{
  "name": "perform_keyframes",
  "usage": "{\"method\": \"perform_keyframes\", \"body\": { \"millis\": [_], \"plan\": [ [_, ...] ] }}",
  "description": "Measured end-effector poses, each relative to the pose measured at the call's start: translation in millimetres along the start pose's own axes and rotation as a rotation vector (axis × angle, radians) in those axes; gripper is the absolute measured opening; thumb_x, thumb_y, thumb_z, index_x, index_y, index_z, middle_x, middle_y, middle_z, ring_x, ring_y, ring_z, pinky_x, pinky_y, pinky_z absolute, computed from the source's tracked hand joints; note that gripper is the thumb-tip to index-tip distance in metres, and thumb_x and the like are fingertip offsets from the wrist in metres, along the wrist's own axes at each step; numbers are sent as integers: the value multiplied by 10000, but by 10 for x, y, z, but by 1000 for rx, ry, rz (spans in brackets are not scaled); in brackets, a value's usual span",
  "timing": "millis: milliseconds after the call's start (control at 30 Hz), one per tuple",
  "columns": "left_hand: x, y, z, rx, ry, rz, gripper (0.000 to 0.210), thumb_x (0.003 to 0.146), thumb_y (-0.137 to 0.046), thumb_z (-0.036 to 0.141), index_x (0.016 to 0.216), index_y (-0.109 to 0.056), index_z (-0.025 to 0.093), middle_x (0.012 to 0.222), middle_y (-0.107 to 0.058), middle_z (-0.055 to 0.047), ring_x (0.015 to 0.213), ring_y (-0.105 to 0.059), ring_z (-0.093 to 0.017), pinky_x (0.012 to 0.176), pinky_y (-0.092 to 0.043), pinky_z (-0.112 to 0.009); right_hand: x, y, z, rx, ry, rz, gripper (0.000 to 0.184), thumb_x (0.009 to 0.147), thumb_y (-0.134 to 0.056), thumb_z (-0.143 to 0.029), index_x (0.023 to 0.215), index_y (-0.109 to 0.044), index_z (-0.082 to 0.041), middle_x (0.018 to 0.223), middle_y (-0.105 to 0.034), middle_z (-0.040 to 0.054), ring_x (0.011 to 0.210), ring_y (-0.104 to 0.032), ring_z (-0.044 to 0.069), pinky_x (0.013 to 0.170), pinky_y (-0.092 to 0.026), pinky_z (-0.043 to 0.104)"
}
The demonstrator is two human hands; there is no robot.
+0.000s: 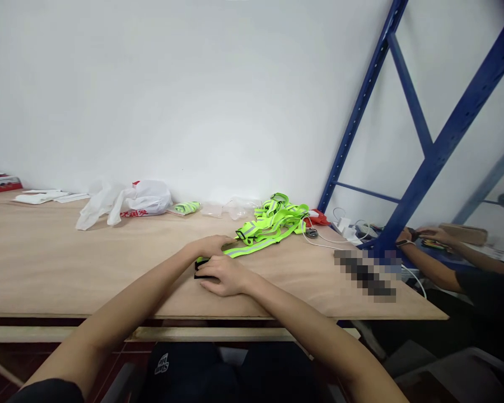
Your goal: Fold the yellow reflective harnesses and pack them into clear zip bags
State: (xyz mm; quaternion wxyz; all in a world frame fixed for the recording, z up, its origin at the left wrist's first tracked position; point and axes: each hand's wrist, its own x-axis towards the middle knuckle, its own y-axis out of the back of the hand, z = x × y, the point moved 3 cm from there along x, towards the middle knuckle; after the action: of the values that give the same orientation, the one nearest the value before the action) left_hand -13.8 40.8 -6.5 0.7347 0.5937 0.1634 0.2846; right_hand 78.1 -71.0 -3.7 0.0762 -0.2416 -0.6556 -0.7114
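Note:
A lime-yellow reflective strap [252,247] with a grey stripe runs from a tangled heap of such straps [277,218] down to my hands. My left hand [210,246] is curled over the strap, its fingertips partly hidden. Just in front of it, my right hand [227,274] lies low over the table with bent fingers on a black end piece [200,270] of the strap. The two hands touch or nearly touch. How tightly the fingers press is hard to see, and most of the strap between them is covered.
On the wooden table [88,274] stand a white plastic bag [151,196], a packed strap [185,207] and clear plastic bags [231,209] along the wall. White cables [327,244] lie right of the heap. A blue rack [415,168] rises at right; another person's hands [432,235] work beyond it.

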Motion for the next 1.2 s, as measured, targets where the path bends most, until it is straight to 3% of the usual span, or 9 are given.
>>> {"method": "perform_keyframes", "body": {
  "millis": [133, 233, 333, 533, 700, 867, 933, 1033, 1200],
  "plan": [
    [-86, 123, -86, 83, 118, -3, 506, 747, -622, 289, 1249, -676, 267, 1273, -696, -27, 1107, -657, -248, 952, -493, -313, -208, 119, 257, -91, -29, 71, 223, 951, -503, -220, 1072, -682, -165, 1120, -727, 109, 997, -629, 209, 901, -467, 333],
    [-187, 247, -173, 132, 208, 42, 306, 727, -588, 258, 982, -758, 257, 1033, -765, -49, 942, -686, -261, 847, -510, -331, -503, 241, 574, -203, -231, 47, 223, 942, -506, -211, 1071, -686, -184, 1095, -729, 100, 1003, -629, 210, 904, -463, 330],
    [-324, 369, -292, 166, 290, 67, 195, 691, -576, 237, 799, -738, 240, 891, -759, -57, 835, -677, -261, 755, -505, -329, -905, 415, 890, -295, -467, 56, 230, 951, -480, -215, 935, -709, -195, 914, -731, 91, 881, -637, 214, 818, -466, 316],
    [-626, 569, -662, 194, 487, 55, 150, 693, -586, 312, 722, -702, 220, 777, -738, -59, 728, -661, -240, 671, -500, -309, -1566, 727, 1247, -431, -810, 197, 324, 951, -388, -215, 860, -698, -186, 884, -714, 115, 863, -639, 250, 740, -439, 322],
    [-665, 595, -828, 274, 633, 105, 257, 729, -632, 433, 702, -708, 188, 827, -744, -152, 807, -670, -324, 784, -508, -441, -1545, 725, 1248, -415, -839, 167, 334, 993, -398, -318, 911, -697, -194, 939, -736, 93, 904, -651, 235, 794, -415, 314],
    [-573, 594, -672, 319, 551, 178, 231, 752, -608, 375, 652, -705, 191, 836, -738, -152, 873, -658, -348, 848, -485, -477, -1379, 648, 1154, -346, -705, 21, 296, 934, -579, -467, 884, -709, -206, 889, -746, 63, 886, -646, 220, 860, -384, 319],
    [-547, 635, -559, 329, 484, 239, 254, 798, -552, 358, 741, -737, 193, 917, -735, -153, 944, -644, -344, 876, -475, -456, -1364, 624, 1141, -337, -685, -10, 305, 922, -599, -479, 860, -711, -201, 878, -742, 70, 869, -641, 218, 852, -383, 318],
    [-501, 671, -357, 326, 370, 325, 346, 882, -453, 369, 962, -747, 206, 1088, -705, -124, 1051, -610, -310, 929, -454, -415, -1374, 597, 1154, -344, -701, -20, 288, 942, -577, -403, 796, -701, -188, 854, -732, 83, 841, -635, 213, 824, -384, 312],
    [-371, 543, -14, 271, 110, 313, 458, 922, -474, 568, 1053, -729, 210, 1080, -679, -112, 1022, -615, -269, 954, -444, -367, -1402, 606, 1193, -373, -779, 31, 258, 968, -518, -309, 827, -700, -194, 878, -738, 82, 847, -637, 214, 787, -391, 296]
  ]
}}
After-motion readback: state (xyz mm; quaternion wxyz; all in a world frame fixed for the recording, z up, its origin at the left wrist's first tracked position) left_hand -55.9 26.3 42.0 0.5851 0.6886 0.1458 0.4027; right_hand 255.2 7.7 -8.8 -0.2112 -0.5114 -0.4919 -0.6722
